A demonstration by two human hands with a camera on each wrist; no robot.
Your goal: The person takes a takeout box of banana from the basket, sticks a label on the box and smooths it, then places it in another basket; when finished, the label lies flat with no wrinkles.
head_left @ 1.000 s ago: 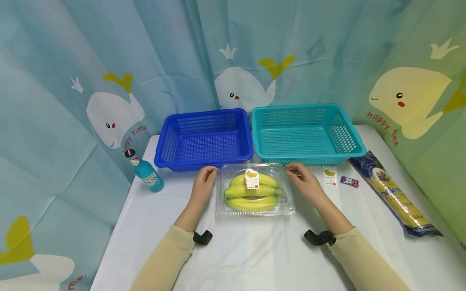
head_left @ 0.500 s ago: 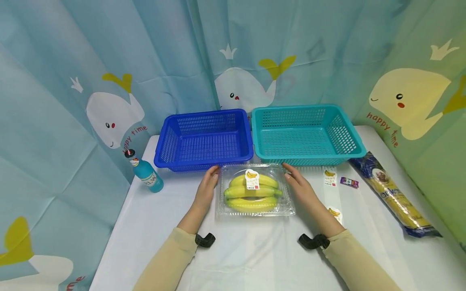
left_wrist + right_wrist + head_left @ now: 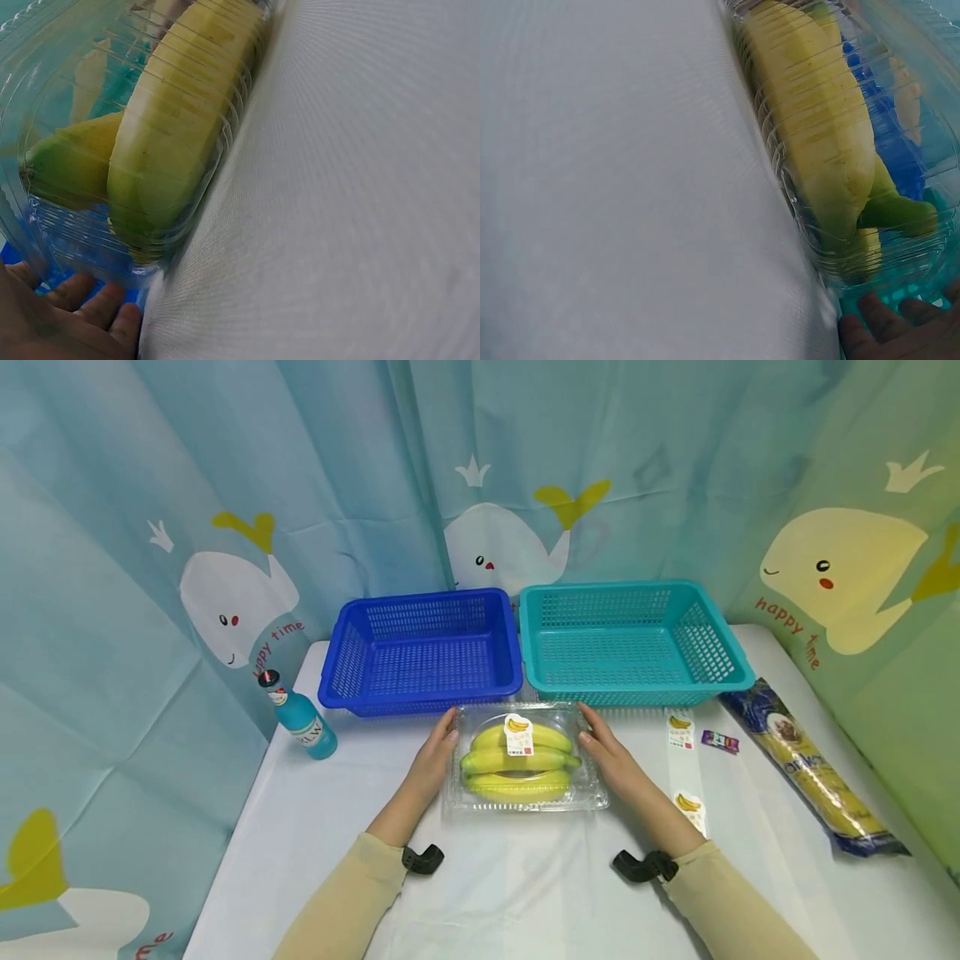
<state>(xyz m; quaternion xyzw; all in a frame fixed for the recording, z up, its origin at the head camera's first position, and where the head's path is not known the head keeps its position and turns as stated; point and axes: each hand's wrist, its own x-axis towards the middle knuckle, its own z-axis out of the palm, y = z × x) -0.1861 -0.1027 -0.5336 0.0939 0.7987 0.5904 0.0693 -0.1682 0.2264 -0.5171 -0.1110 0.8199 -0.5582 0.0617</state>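
A clear plastic clamshell box (image 3: pixel 588 797) holding several yellow-green bananas (image 3: pixel 525 785) sits on the white tabletop in the head view, a banana sticker (image 3: pixel 519 739) on its lid. My left hand (image 3: pixel 432 762) is at the box's left side, fingers extended along it. On the opposite side, my right hand (image 3: pixel 613 762) lies along the wall with its fingers fairly straight. In the left wrist view, the left fingertips (image 3: pixel 124 319) reach the box's ridged end. The right wrist view has the right fingers (image 3: pixel 881 319) right at the other end.
Behind the box stand a dark blue basket (image 3: pixel 420 705) and a teal basket (image 3: pixel 637 687). A blue bottle (image 3: pixel 306 725) is at left. To the right lie a sticker strip (image 3: pixel 683 768), a small purple packet (image 3: pixel 720 741) and a long pasta bag (image 3: pixel 817 768). A curtain (image 3: pixel 360 468) borders the table.
Both hands' fingers have straightened from a curled pose and come in closer along the box's sides. More of the sticker strip shows beside the right forearm. The box stays in place.
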